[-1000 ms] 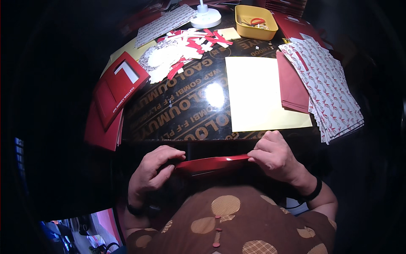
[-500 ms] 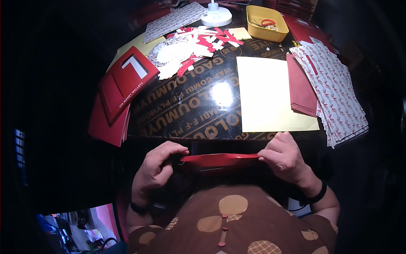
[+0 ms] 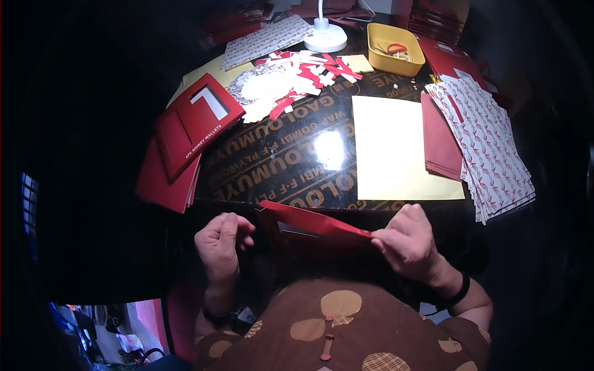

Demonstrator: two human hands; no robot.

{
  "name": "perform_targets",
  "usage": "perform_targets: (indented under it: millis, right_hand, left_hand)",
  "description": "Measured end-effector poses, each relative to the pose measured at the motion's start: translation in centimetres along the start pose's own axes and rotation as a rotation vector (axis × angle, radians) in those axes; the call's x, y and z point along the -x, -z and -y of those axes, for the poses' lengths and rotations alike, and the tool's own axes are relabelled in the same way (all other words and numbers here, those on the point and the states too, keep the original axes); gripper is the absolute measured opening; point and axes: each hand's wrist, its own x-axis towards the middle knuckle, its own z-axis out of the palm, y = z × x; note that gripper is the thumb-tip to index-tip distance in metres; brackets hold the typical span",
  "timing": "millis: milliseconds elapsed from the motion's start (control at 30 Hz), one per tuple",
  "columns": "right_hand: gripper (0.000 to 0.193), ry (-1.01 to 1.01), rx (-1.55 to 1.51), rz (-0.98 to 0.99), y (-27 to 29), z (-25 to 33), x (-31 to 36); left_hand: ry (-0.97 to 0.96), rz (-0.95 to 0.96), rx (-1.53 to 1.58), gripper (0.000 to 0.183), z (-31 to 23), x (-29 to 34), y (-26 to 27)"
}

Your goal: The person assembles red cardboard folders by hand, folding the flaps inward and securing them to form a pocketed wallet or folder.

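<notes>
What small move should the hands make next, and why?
Probably the left hand should take the left end of the held red folder, to steady it: only the right hand pinches it, at its right end, while the left hand's loosely curled fingers are apart from it.

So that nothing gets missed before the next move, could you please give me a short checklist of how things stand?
1. Right hand on the red packet: ok, gripping its right end.
2. Left hand on the packet: not ok, apart from it.
3. Packet's contents: cannot tell.
4. Pale yellow sheet flat on the table: ok.
5. Red and white strips off that sheet: ok.
</notes>
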Motion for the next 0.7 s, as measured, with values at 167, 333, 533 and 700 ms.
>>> perform_targets:
  millis: [167, 333, 533, 700]
  right_hand:
    - [0.013, 0.063, -0.014, -0.032, -1.1, 1.9, -0.8]
    - [0.014, 0.089, -0.006, -0.038, -3.2, 2.2, -0.8]
    - [0.015, 0.083, -0.015, -0.001, -3.3, 2.8, -2.2]
    - [0.014, 0.015, -0.048, 0.074, -1.7, 1.4, -2.9]
  left_hand:
    - [0.545, 0.311, 0.489, 0.032, -1.9, 0.8, 0.8]
    - [0.618, 0.223, 0.586, 0.030, -0.8, 1.4, 1.0]
    - [0.278, 0.055, 0.044, 0.018, 1.4, 0.7, 0.9]
    - [-0.702, -0.018, -0.823, 0.038, -0.2, 0.4, -0.3]
